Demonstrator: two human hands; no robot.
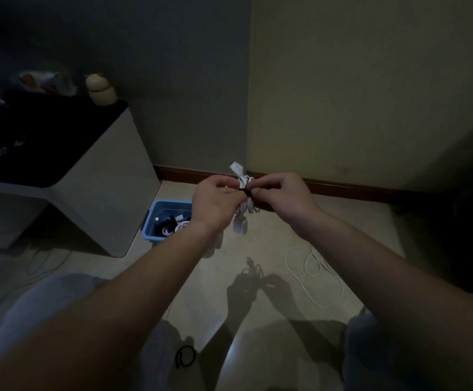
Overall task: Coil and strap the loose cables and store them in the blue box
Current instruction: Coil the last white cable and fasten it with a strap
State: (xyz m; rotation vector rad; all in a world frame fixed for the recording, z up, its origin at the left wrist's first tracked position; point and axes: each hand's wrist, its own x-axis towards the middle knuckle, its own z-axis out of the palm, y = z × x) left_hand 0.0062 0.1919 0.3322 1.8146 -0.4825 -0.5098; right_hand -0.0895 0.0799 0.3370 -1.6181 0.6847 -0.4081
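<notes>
With our left hand and right hand both pinching the thin black strap around the coiled white cable, we should cinch it snug at mid-coil.

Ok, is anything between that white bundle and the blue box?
Nothing visible. The blue box sits open on the floor, below-left of the white bundle held in the left hand and right hand; other cables lie inside.

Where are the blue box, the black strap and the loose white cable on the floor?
Blue box (148,231): head view, its left wall.
Black strap (246,192): head view, the middle of the band.
Loose white cable (305,265): head view, a loop of it lying on the floor.
</notes>
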